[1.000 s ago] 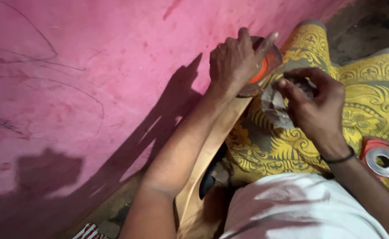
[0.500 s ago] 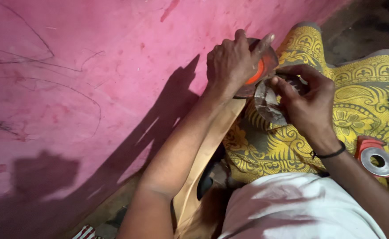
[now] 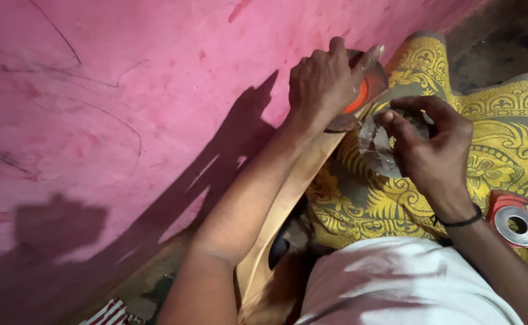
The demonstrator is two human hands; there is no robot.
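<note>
Both your forearms are bare, with no sleeves on them. On your right wrist you wear a thin black band [image 3: 459,221], like a cord or a rubber ring. Your left hand [image 3: 324,81] and right hand [image 3: 435,150] have no gloves. Below, you wear a white cloth [image 3: 396,283], a little wrinkled.

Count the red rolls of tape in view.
2. One red tape roll sits under the left hand near the pink wall; another lies on the yellow cloth at right. Others may be hidden.
</note>
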